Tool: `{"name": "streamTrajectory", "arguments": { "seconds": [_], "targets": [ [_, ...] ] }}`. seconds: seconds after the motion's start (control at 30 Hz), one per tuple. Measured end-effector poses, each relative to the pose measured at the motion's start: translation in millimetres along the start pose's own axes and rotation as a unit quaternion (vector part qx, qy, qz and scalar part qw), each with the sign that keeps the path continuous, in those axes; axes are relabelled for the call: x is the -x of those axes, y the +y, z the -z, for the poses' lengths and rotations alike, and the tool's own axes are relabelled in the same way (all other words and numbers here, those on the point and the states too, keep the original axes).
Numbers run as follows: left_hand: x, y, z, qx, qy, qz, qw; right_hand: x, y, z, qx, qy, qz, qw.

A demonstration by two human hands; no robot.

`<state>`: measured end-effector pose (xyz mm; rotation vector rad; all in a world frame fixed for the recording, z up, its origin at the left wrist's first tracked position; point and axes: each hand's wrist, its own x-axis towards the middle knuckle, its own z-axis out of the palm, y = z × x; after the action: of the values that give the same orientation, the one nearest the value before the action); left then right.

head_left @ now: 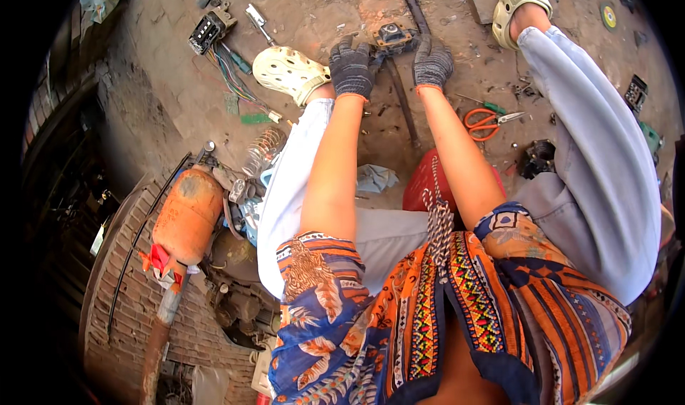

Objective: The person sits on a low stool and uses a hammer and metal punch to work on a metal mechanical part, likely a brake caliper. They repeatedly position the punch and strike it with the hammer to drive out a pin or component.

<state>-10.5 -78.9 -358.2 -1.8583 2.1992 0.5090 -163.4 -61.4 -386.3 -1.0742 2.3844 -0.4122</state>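
Observation:
Both my hands wear dark grey knit gloves with orange cuffs, reaching to the ground between my feet. A small dark metal part [392, 35] with a squarish raised centre lies between them. My left hand [352, 68] is at its left side, fingers apart and slightly bent, thumb toward the part. On the other side, my right hand [433, 65] has its fingers closed at the lower end of a long dark bar [410, 4], close to the part's right edge. A second thin dark bar [404, 105] lies on the dirt below the part.
Orange-handled scissors [483, 124] and a green-handled screwdriver [492, 107] lie right of my right forearm. Left are a connector block [207, 32] with coloured wires and a coil spring [262, 150]. An orange cylinder [188, 205] stands nearer. A red rounded object [421, 184] sits between my legs.

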Motion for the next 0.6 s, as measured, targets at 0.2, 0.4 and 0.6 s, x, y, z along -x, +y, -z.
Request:
{"name": "streamTrajectory", "arguments": {
  "seconds": [0.2,0.4,0.6],
  "targets": [
    [-21,9,17,0.055,-0.181,0.069,0.979,-3,17,8,0.065,0.027,0.046,0.996],
    [-7,13,26,-0.022,-0.144,-0.025,0.989,0,21,16,0.093,0.024,0.113,0.989],
    [3,22,26,-0.027,-0.095,0.002,0.995,-17,17,11,-0.006,0.096,0.117,0.988]
  ]
}}
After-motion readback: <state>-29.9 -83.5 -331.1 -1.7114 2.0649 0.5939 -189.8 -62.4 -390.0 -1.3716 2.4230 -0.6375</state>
